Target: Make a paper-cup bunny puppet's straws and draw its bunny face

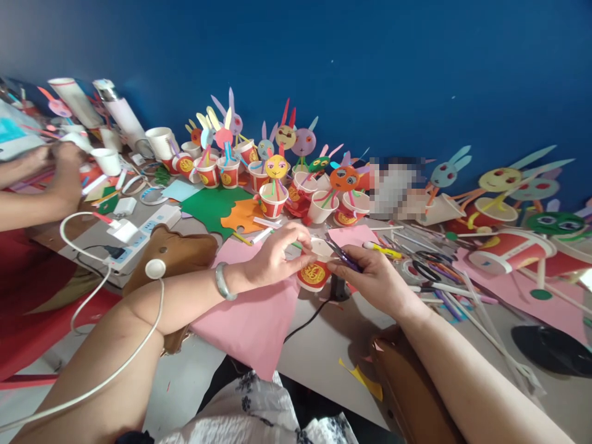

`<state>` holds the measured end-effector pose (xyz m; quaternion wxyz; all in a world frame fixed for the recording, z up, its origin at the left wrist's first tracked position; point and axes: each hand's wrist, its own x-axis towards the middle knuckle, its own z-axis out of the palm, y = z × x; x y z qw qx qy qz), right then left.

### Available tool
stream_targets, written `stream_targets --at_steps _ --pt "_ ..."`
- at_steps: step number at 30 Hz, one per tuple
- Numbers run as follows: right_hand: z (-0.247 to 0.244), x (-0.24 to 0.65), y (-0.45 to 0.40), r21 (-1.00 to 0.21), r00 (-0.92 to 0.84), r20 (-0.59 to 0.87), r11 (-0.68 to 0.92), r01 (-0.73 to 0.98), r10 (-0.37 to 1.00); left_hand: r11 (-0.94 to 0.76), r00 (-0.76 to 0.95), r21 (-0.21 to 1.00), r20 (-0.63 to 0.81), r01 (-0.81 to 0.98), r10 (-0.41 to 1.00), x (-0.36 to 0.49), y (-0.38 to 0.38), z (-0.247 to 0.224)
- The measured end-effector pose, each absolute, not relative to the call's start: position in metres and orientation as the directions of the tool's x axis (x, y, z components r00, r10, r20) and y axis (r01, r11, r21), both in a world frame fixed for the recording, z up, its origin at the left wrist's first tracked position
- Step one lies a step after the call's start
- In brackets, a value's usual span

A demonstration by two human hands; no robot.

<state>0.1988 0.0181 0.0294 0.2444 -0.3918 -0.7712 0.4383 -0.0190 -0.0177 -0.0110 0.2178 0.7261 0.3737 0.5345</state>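
My left hand (282,251), with a bangle at the wrist, has its thumb and fingers curled together at the left side of a red and white paper cup (314,277). Whether they pinch the cup's rim or a thin pale piece in front of it is hard to see. My right hand (370,277) grips a pair of scissors (345,256) with dark purple handles. The blades point up and left, over the cup's right side. Pink paper (259,308) lies under my left forearm.
Paper cups with paper rabbit heads (277,168) line the blue wall. Green paper (208,206), a power strip (148,237) and a white cable are on the left; pens and another pair of scissors (428,268) on the right. Another person's hands (65,163) work at far left.
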Motion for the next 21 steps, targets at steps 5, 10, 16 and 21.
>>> stream_targets --at_steps 5,10,16,21 --pt "0.032 0.195 0.007 -0.733 -0.544 0.155 0.465 0.496 0.825 -0.673 0.166 0.567 0.694 0.475 0.701 -0.019 -0.020 -0.013" --pt "0.026 0.196 0.001 -0.589 -0.552 0.262 0.584 0.558 0.792 -0.633 0.109 0.613 0.672 0.473 0.732 -0.016 -0.022 -0.011" --pt "0.017 0.200 -0.004 -0.447 -0.585 0.312 0.659 0.606 0.749 -0.497 0.036 0.782 0.524 0.377 0.851 -0.014 -0.025 -0.008" --pt "0.025 0.194 -0.007 -0.615 -0.522 0.259 0.555 0.560 0.813 -0.576 0.093 0.731 0.587 0.365 0.804 -0.011 -0.029 -0.010"
